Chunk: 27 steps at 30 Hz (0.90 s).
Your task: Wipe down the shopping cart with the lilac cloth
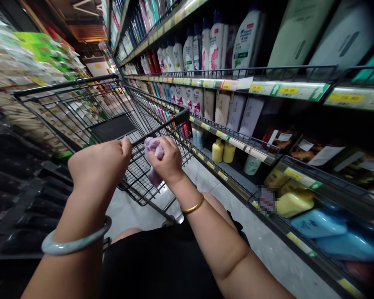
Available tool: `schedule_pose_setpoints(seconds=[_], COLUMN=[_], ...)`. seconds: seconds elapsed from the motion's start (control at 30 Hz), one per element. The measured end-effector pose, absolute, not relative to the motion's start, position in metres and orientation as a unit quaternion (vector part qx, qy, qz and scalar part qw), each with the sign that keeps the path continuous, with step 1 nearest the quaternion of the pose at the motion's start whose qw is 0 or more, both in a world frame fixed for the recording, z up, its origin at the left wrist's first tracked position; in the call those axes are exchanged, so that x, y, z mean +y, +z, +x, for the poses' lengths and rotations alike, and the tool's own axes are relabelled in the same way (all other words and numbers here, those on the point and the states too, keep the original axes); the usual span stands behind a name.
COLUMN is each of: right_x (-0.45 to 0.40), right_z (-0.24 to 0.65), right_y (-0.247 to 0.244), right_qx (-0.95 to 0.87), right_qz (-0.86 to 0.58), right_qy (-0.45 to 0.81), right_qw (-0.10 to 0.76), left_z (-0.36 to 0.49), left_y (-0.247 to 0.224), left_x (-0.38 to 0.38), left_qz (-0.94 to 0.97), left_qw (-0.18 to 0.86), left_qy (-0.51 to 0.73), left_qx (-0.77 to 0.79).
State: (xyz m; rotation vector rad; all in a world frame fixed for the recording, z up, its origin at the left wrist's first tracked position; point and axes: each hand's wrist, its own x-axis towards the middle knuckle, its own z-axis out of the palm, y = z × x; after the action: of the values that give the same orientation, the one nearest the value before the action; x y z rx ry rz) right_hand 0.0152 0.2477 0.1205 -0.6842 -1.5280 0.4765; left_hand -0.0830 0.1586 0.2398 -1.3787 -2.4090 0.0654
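A black wire shopping cart [112, 124] stands directly in front of me, its visible basket bare apart from a dark panel. My left hand [101, 164], with a pale bangle on the wrist, is closed at the near side of the cart; its fingers curl away from view, and whether they wrap the cart's bar is hidden. Bunched in my right hand [170, 160] is a light purple cloth [154, 151], one end hanging below the fist. That hand is close to the cart's near rim and wears a gold bracelet on the wrist.
Shelves [205, 81] of bottles run along the right side, with yellow bottles [217, 150] and blue bottles [319, 223] low down. Packaged goods [43, 58] are stacked at the left. Grey tiled floor [134, 211] shows beneath the cart.
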Motion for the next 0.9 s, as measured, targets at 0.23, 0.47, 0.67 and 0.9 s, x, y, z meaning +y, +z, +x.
schedule_pose_setpoints(seconds=[0.23,0.47,0.67,0.9], right_x=[0.290,0.240,0.252,0.258], right_z=[0.034,0.020,0.007,0.018], right_y=[0.091,0.124,0.102,0.110], right_qx=[-0.553,-0.712,-0.679,-0.649], right_qz=[-0.435,-0.224,-0.289,-0.282], right_qy=[0.302,0.095,0.144,0.132], right_qw=[0.643,0.659,0.660,0.694], left_z=[-0.082,-0.084,-0.083,-0.082], left_y=[0.241,0.241,0.239,0.240], left_x=[0.156,0.156,0.152,0.153], left_qz=[-0.491,-0.496,-0.520,-0.506], left_qw=[0.173,0.176,0.192,0.193], left_qy=[0.021,0.008,-0.011,0.005], left_qx=[-0.854,-0.850,-0.832,-0.841])
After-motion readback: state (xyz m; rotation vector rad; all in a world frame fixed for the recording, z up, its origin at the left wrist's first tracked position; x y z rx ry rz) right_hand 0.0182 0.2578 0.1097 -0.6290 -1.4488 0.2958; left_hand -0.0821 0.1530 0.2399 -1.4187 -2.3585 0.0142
